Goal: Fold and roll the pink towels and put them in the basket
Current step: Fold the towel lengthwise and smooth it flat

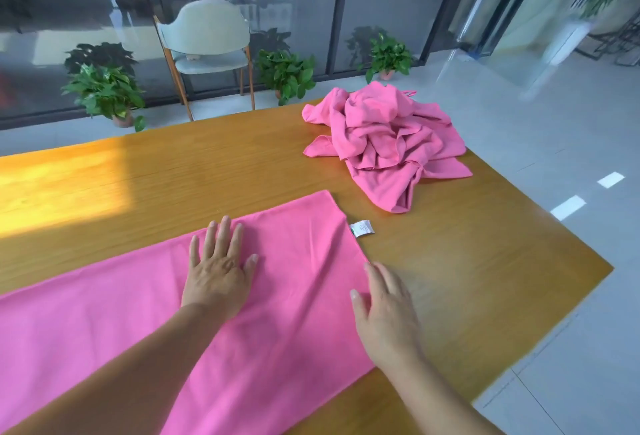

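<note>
Flat towel: a pink towel (114, 323) is laid out smooth on the wooden table (485, 261), running from the lower left edge of the view to a straight short end near the table's middle; a white label (361, 229) projects from the far corner of that end.
Waiting towels: a crumpled heap of pink towels (384, 143) is seen at the far right corner of the table, well apart from the flat one.
Left hand: the left hand (218, 268) is pressed palm-down on the flat towel, fingers straight and spread; nothing is gripped.
Right hand: the right hand (384, 306) is set at the towel's short end, fingers extended and somewhat blurred, the thumb over the cloth; no pinch is visible.
Basket: none is shown in the view.
Step judged: smoothing before the fold or roll.
Handling: the cloth is judged thin, light and limp, likely microfibre. No shape will be held by it, and sliding on the polished wood is to be expected unless it is pinned.
Where to take hold: the two corners of the short end are judged best, pinched together, so that the edge is kept straight as it is turned over.
Surroundings: a chair (207, 46) and potted plants (104, 91) are set before the glass wall.
</note>
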The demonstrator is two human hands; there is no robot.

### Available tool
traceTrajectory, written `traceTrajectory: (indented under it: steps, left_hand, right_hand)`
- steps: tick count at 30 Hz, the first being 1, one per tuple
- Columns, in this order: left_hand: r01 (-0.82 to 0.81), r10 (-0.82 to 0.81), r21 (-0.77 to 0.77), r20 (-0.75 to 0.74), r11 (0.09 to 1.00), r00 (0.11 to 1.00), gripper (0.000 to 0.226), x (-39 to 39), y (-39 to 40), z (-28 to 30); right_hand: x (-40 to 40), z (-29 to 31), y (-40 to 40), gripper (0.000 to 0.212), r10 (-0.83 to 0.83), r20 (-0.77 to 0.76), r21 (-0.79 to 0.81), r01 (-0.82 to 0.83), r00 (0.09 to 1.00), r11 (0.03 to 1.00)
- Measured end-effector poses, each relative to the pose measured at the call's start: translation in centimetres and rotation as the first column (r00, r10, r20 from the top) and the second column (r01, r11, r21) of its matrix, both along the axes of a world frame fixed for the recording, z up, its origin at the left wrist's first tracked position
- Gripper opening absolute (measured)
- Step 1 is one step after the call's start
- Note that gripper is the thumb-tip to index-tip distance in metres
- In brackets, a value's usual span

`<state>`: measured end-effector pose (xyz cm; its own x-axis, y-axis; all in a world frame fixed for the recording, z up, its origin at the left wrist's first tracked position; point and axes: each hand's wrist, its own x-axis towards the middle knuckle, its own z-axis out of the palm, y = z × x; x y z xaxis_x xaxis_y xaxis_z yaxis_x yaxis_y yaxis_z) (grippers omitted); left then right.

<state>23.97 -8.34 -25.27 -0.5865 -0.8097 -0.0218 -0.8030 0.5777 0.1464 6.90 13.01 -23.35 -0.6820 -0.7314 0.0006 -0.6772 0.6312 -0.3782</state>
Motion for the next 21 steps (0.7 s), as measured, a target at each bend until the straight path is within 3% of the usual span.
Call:
traceTrajectory:
  steps: [3,7,13,18,21]
  left_hand:
    - [0.155,-0.154,0.009,-0.056,0.988,0.986,0.072,-1.1,2.6,0.0]
    - [0.171,-0.171,0.06,-0.01,0.983,0.985,0.077,-1.7,4.1,-0.6]
    - [0.182,-0.183,0.018,0.084,0.983,0.98,0.09,-1.7,4.2,-0.6]
    - [0.165,-0.166,0.011,0.098,0.986,0.981,0.096,-1.8,4.5,-0.5]
    - [0.17,-0.171,0.013,0.096,0.985,0.981,0.096,-1.8,4.5,-0.6]
  right_hand:
    - [-1.3,0.6,3.3,0.04,-0.165,-0.054,0.054,0.168,0.985,0.984]
    - [-2.6,1.0,5.4,0.019,-0.175,0.065,0.077,0.17,0.982,0.983]
    - [-2.8,0.4,5.5,0.029,-0.148,0.162,-0.044,0.157,0.976,0.987]
    - [-4.9,0.1,7.5,0.037,-0.154,0.071,0.099,0.147,0.985,0.984]
    - [-5.0,0.8,7.5,0.031,-0.175,0.112,0.147,0.158,0.978,0.976]
